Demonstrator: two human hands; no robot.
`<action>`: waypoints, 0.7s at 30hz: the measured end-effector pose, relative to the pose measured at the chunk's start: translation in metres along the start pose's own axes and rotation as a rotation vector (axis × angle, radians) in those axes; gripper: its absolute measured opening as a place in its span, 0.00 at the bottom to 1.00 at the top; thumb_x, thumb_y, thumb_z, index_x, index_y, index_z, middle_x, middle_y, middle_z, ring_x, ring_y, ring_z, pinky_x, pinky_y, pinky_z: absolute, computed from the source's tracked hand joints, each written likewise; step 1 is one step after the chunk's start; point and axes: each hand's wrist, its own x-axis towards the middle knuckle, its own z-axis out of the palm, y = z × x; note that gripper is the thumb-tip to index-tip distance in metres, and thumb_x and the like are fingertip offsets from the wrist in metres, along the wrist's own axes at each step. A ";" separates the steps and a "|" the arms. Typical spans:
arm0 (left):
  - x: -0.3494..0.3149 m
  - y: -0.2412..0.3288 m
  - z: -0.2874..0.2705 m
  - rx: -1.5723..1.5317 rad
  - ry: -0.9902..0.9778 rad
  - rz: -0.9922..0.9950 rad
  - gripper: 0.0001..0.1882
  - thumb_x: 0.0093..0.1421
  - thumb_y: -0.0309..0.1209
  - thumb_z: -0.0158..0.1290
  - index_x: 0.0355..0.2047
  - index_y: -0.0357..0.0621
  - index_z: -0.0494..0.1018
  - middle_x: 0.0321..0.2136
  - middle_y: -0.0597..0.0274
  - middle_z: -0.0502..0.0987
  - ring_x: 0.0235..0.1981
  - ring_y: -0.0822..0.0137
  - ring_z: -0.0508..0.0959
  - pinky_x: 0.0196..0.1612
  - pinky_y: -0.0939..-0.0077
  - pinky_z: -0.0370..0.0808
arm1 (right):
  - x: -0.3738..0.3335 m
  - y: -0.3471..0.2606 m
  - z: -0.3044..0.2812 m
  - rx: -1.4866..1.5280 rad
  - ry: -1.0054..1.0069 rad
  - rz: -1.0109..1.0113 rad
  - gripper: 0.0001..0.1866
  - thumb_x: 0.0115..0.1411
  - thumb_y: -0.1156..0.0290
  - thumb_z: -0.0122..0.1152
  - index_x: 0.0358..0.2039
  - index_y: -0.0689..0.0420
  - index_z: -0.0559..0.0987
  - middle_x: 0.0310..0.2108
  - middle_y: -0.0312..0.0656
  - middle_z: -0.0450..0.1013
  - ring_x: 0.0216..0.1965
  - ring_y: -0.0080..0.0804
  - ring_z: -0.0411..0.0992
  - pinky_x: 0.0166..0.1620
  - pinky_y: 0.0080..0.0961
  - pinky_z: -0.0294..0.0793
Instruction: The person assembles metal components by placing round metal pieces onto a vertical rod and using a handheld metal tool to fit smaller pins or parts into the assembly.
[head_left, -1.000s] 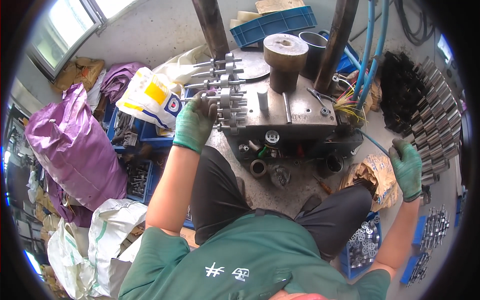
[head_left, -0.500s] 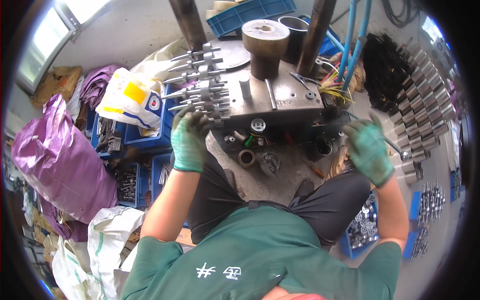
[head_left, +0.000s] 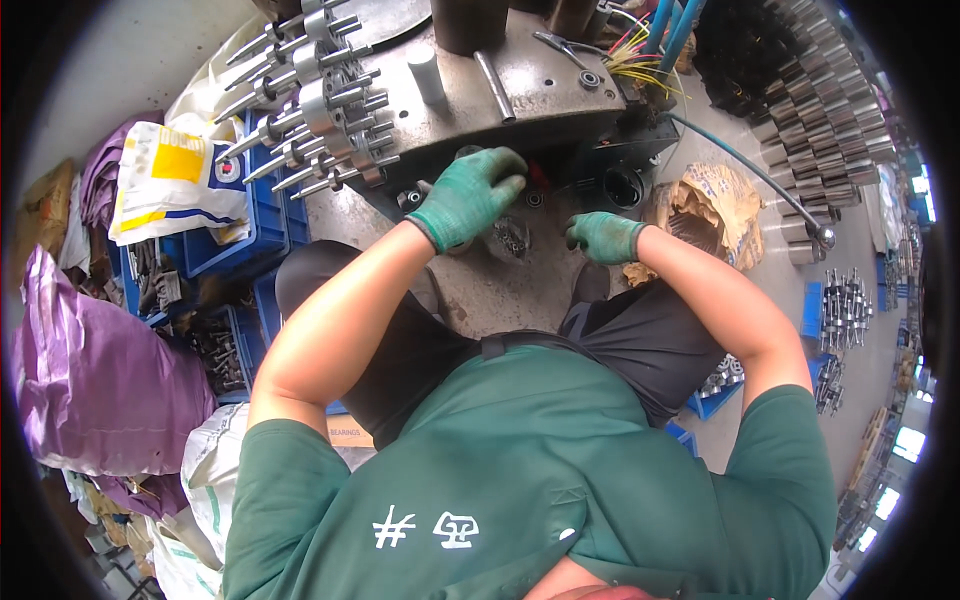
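Observation:
My left hand (head_left: 470, 196), in a green glove with dark fingertips, is in front of the metal press table's (head_left: 560, 95) near edge. Its fingers bend forward with the thumb apart from them, and I see nothing between them. My right hand (head_left: 603, 238), gloved alike, hangs lower and to the right, over the floor between my knees. Its fingers are curled together, and anything inside is hidden. A clear plastic bag of small parts (head_left: 510, 238) lies below and between the hands. On the table are a short metal rod (head_left: 494, 87) and an upright grey cylinder (head_left: 426, 78).
Shafts with round metal bodies (head_left: 325, 110) stack at the table's left end. Blue crates (head_left: 225, 250) and a purple sack (head_left: 100, 370) stand left. Rightward are a torn brown paper bag (head_left: 715, 205), a ball-ended lever (head_left: 770, 180) and stacked metal sleeves (head_left: 820, 130).
Both hands have come inward, the left from beside the stacked shafts, the right from near the lever. The view has tilted down and moved nearer the table.

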 end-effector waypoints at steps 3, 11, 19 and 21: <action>0.012 0.014 0.015 -0.296 0.050 -0.141 0.14 0.66 0.31 0.58 0.50 0.39 0.79 0.44 0.46 0.84 0.47 0.51 0.84 0.53 0.61 0.79 | 0.060 0.005 0.027 0.114 -0.126 0.102 0.21 0.55 0.78 0.57 0.49 0.56 0.86 0.51 0.53 0.80 0.54 0.54 0.78 0.54 0.43 0.78; 0.014 -0.001 0.034 -0.386 0.091 -0.251 0.15 0.68 0.31 0.56 0.53 0.40 0.78 0.46 0.51 0.84 0.49 0.59 0.83 0.56 0.65 0.78 | 0.215 0.010 0.116 -0.056 0.134 0.257 0.21 0.58 0.74 0.57 0.52 0.55 0.84 0.54 0.52 0.78 0.56 0.52 0.77 0.56 0.43 0.77; -0.006 -0.001 0.039 -0.363 0.006 -0.276 0.16 0.66 0.33 0.57 0.50 0.38 0.78 0.45 0.44 0.81 0.49 0.47 0.82 0.55 0.58 0.78 | 0.189 0.039 0.180 -0.217 0.084 0.289 0.22 0.61 0.70 0.56 0.56 0.53 0.81 0.57 0.50 0.77 0.59 0.50 0.75 0.58 0.43 0.75; -0.009 0.001 0.040 -0.359 -0.047 -0.286 0.16 0.66 0.34 0.56 0.50 0.39 0.78 0.46 0.44 0.81 0.50 0.45 0.81 0.56 0.57 0.78 | 0.181 0.045 0.190 -0.234 0.065 0.295 0.22 0.62 0.69 0.56 0.56 0.53 0.81 0.58 0.50 0.76 0.59 0.50 0.75 0.59 0.43 0.75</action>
